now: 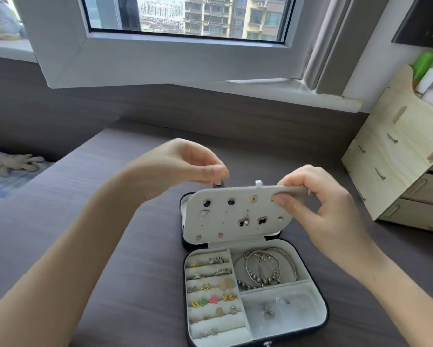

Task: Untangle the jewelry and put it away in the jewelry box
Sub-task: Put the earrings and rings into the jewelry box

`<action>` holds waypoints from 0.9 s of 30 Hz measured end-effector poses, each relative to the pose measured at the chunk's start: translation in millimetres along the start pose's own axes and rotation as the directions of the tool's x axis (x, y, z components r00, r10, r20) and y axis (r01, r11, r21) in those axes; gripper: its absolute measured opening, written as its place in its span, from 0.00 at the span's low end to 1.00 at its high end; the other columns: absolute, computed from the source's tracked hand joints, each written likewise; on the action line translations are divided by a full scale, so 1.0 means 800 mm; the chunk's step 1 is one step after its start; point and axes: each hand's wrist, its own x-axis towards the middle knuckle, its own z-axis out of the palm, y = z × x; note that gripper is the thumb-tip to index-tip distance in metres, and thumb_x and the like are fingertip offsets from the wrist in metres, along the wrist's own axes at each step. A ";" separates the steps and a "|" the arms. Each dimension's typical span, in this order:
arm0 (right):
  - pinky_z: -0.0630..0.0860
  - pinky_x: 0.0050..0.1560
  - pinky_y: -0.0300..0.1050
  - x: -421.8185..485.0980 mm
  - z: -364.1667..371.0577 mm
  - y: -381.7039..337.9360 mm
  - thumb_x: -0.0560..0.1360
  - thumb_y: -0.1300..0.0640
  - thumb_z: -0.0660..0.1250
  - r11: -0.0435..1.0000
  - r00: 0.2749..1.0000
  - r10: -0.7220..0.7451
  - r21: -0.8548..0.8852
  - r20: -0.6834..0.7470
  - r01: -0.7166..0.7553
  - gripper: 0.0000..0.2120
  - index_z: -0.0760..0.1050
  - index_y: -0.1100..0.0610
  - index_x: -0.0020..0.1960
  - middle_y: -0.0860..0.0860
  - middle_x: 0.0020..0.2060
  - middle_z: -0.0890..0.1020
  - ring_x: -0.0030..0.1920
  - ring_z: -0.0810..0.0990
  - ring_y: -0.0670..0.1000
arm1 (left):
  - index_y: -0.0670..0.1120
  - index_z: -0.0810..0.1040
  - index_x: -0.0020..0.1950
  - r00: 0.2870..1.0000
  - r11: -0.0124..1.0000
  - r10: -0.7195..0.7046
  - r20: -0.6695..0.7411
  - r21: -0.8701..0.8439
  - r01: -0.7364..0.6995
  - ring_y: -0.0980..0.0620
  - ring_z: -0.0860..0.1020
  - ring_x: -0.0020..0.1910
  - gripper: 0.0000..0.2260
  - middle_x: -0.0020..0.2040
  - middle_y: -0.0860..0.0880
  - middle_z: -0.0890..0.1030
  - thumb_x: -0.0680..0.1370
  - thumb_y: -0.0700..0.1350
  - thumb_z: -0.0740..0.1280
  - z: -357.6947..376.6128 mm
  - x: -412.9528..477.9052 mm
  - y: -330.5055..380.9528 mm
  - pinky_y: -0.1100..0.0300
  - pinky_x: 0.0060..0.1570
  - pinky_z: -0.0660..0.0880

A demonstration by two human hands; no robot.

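- Right hand (320,209) grips the top right corner of the white earring panel (225,221), thumb in front, fingers curled behind; the panel stands lifted, tilted up.
- Left hand (185,164) is curled, thumb and forefinger pinching a small yellowish piece (225,173), too small to identify, just above the panel's top left edge.
- Jewelry box (326,314) lies open on the grey table (110,246), below both hands.
- Bangles (268,266) sit in the compartment under the right hand; studs (210,300) sit in the slotted rows under the left.
- Wooden organizer (398,159) stands right of the right hand.
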 end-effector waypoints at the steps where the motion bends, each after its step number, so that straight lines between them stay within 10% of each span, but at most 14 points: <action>1: 0.68 0.48 0.36 -0.008 0.000 0.001 0.73 0.49 0.66 0.999 0.999 -0.044 -0.001 -0.032 0.044 0.04 0.76 0.50 0.44 0.40 0.40 0.77 0.45 0.75 0.46 | 0.50 0.85 0.39 0.998 0.997 -0.002 0.069 0.080 -0.004 0.56 0.81 0.40 0.03 0.39 0.49 0.84 0.69 0.48 0.74 0.007 0.007 0.000 0.65 0.46 0.76; 5: 0.72 0.45 0.50 -0.033 0.004 0.003 0.75 0.51 0.66 0.979 0.970 -0.191 -0.096 -0.154 0.177 0.11 0.79 0.58 0.42 0.46 0.40 0.77 0.44 0.75 0.48 | 0.49 0.83 0.42 0.938 0.990 -0.015 0.345 0.136 -0.034 0.56 0.79 0.41 0.02 0.39 0.52 0.83 0.71 0.46 0.72 0.043 0.030 0.003 0.62 0.46 0.74; 10: 0.67 0.48 0.43 -0.047 0.007 0.005 0.75 0.54 0.67 0.945 0.927 -0.309 -0.183 -0.215 0.272 0.04 0.74 0.54 0.46 0.46 0.42 0.76 0.44 0.74 0.48 | 0.48 0.83 0.42 0.864 0.998 0.042 0.502 0.018 -0.059 0.56 0.79 0.42 0.03 0.41 0.53 0.82 0.72 0.42 0.70 0.069 0.038 -0.003 0.65 0.46 0.73; 27: 0.67 0.49 0.45 -0.050 0.008 0.007 0.76 0.53 0.66 0.928 0.906 -0.351 -0.221 -0.239 0.301 0.05 0.73 0.53 0.47 0.48 0.41 0.79 0.44 0.75 0.47 | 0.46 0.84 0.43 0.837 0.991 0.129 0.532 -0.051 -0.120 0.51 0.79 0.44 0.05 0.42 0.50 0.82 0.70 0.45 0.71 0.071 0.041 -0.002 0.62 0.46 0.74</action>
